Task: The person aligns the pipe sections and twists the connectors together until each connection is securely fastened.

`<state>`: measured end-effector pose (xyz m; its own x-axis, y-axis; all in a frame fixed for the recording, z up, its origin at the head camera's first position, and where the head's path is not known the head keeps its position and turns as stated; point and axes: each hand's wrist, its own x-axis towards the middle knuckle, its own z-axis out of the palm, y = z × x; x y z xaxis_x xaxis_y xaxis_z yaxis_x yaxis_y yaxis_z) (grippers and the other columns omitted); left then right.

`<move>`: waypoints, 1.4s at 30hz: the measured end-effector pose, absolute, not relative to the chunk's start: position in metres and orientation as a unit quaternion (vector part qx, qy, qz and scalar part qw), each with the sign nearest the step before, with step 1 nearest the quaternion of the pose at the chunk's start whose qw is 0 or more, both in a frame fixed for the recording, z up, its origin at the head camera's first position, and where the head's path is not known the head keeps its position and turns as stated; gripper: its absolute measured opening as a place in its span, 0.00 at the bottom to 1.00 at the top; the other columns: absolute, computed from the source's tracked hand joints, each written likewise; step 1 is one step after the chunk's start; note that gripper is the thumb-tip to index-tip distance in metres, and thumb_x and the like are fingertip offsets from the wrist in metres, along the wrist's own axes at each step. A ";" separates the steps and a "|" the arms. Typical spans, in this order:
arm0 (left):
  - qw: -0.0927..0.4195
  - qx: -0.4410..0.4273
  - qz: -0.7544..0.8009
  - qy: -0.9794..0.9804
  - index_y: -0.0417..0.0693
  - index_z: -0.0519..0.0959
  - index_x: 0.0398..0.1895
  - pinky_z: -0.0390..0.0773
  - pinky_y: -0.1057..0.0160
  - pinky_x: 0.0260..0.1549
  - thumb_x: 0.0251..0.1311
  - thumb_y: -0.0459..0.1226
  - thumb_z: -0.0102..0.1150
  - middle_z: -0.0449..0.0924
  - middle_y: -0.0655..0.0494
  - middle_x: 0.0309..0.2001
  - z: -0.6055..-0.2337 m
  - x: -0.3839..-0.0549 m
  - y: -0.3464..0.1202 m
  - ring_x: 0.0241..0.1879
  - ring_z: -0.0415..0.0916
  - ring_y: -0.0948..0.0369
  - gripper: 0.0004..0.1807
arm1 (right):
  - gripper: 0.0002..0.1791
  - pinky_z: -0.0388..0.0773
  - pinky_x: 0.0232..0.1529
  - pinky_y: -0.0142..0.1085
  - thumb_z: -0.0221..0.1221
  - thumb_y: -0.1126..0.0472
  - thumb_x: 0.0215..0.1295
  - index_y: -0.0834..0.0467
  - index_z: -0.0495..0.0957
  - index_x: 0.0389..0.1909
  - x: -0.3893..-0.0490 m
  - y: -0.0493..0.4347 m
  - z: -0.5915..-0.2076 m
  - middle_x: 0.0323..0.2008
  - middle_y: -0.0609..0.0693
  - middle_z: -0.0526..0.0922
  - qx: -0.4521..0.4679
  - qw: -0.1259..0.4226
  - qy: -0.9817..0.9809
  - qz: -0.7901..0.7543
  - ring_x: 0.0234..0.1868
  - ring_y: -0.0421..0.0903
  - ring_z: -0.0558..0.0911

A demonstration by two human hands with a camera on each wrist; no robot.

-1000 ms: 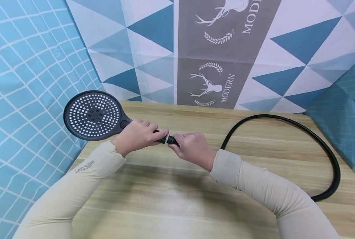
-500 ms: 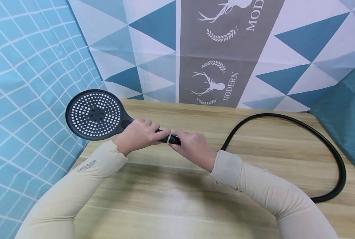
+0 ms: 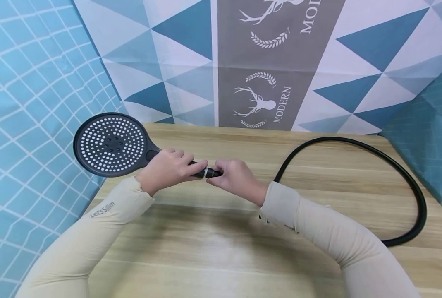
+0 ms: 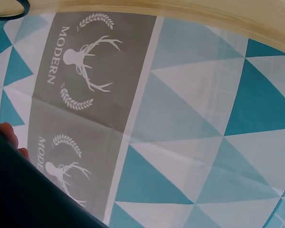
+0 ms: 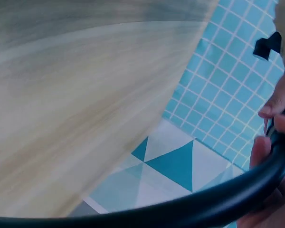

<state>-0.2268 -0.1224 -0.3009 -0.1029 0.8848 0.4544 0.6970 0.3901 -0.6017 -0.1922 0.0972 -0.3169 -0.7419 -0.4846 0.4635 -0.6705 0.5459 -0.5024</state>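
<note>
In the head view, a black handheld shower head (image 3: 111, 145) has its round, white-dotted face turned toward me. My left hand (image 3: 168, 170) grips its handle, thumb lying along it toward the lower end. A pale ring shows where the handle meets the black hose connector (image 3: 214, 173). My right hand (image 3: 237, 179) pinches that connector between thumb and fingers. From there the black hose (image 5: 180, 213) sweeps across the bottom of the right wrist view. The left wrist view shows fingertips (image 4: 8, 134) behind a large dark edge at lower left; the grip itself is hidden there.
The hose loop (image 3: 422, 211) arcs over the right side of the wood-grain table (image 3: 213, 256) and passes behind the right forearm. A blue tiled-pattern sheet (image 3: 31, 124) stands at the left, and a triangle-and-deer patterned sheet (image 3: 187, 62) closes the back.
My right fingers have shifted round the connector, with the fingers and thumb now more spread on it. The left hand keeps its grip, and the view has moved slightly.
</note>
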 end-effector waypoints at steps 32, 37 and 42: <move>0.387 -0.541 0.119 -0.737 0.49 0.75 0.42 0.61 0.67 0.11 0.50 0.49 0.71 0.70 0.54 0.18 -0.298 -0.231 -0.123 0.12 0.65 0.59 0.22 | 0.14 0.72 0.15 0.28 0.68 0.65 0.50 0.59 0.70 0.19 -0.201 0.104 -0.325 0.14 0.46 0.75 0.480 0.466 -0.743 0.003 0.13 0.38 0.73; 0.386 -0.543 0.129 -0.734 0.48 0.73 0.41 0.60 0.68 0.11 0.52 0.49 0.70 0.69 0.54 0.18 -0.297 -0.232 -0.124 0.12 0.64 0.59 0.21 | 0.15 0.71 0.16 0.29 0.69 0.66 0.46 0.59 0.70 0.19 -0.203 0.104 -0.323 0.13 0.46 0.73 0.483 0.433 -0.759 0.058 0.12 0.38 0.71; 0.387 -0.548 0.127 -0.730 0.48 0.74 0.41 0.60 0.68 0.11 0.51 0.50 0.69 0.69 0.54 0.18 -0.300 -0.231 -0.123 0.12 0.64 0.59 0.22 | 0.15 0.70 0.16 0.29 0.70 0.66 0.46 0.59 0.71 0.18 -0.205 0.105 -0.324 0.13 0.46 0.73 0.483 0.382 -0.781 0.105 0.13 0.38 0.70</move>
